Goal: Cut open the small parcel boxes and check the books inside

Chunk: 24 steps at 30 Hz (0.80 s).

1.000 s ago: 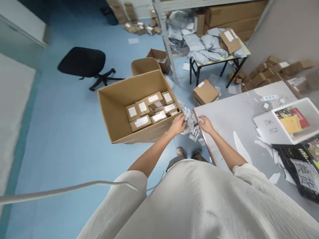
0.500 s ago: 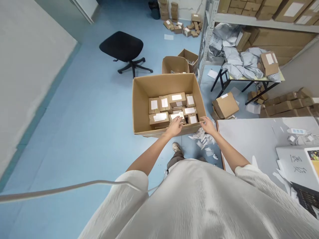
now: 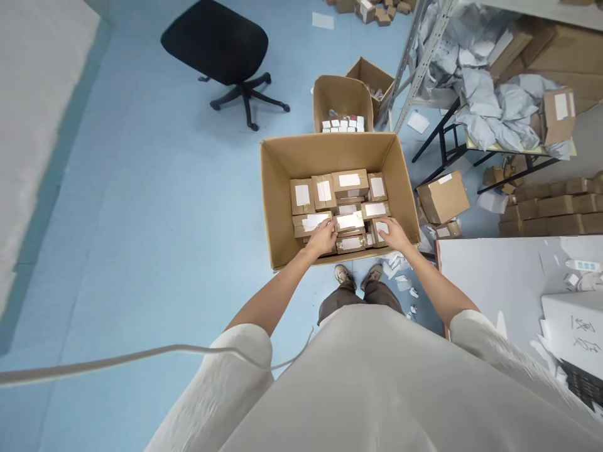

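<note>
Inside a large open carton [image 3: 277, 179] lie several small brown cardboard boxes with white labels. My left hand [image 3: 322, 238] reaches over the near wall, its bent fingers against the left edge of a small labelled box [image 3: 349, 228] in the front middle. Its grasp is loose and does not close round the box. My right hand [image 3: 394, 236] is over the front right corner, thumb and fingers apart, fingertips touching another small box [image 3: 379, 238]. Part of the front left box [image 3: 301, 227] is hidden by my left hand.
Smaller cartons [image 3: 342, 91] stand behind the large one. A black office chair [image 3: 221, 47] is at the back left. Right are a grey shelf post [image 3: 426, 69], a table edge [image 3: 480, 270] and paper scraps [image 3: 402, 282]. A cable [image 3: 141, 355] crosses the left side.
My right hand has moved from the carton's near rim inward onto a small box. My left hand has shifted to the front middle box's left edge. The camera view has moved closer.
</note>
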Each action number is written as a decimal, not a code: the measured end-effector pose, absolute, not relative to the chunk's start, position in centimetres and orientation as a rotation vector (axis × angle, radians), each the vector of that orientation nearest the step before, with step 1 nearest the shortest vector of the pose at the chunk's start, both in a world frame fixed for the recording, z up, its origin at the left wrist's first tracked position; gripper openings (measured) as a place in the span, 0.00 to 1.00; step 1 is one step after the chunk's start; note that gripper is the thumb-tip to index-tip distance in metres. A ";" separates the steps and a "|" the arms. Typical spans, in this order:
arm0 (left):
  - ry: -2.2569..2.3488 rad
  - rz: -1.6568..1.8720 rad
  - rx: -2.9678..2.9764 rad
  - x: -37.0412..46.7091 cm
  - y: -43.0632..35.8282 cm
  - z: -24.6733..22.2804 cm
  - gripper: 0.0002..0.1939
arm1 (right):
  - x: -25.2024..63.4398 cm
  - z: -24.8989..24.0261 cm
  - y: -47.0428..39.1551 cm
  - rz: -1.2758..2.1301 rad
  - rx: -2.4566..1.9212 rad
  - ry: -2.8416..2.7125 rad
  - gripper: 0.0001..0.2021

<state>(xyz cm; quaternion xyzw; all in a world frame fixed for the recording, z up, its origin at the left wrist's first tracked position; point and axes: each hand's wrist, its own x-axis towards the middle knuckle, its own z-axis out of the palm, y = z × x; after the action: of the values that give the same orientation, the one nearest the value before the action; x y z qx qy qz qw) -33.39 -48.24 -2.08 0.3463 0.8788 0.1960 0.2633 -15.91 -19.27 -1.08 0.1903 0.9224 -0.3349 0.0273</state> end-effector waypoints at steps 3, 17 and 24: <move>2.364 0.481 0.903 -34.4 -47.8 -3.5 0.29 | -18.5 -2.6 -18.9 -0.973 0.475 2.778 0.26; 2.237 0.237 0.746 -36.1 -46.2 -12.8 0.33 | -26.4 -15.9 -19.4 -0.558 0.167 2.420 0.28; 2.171 0.163 0.825 -36.6 -44.7 -18.0 0.34 | -27.1 -20.7 -17.8 -0.397 0.047 2.396 0.30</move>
<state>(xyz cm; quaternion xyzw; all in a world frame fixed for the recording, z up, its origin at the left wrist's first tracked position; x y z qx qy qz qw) -36.56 -44.67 -18.04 0.3255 0.8563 0.0642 0.3958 -27.07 -17.84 -20.71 0.0180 0.9244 -0.1532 0.3489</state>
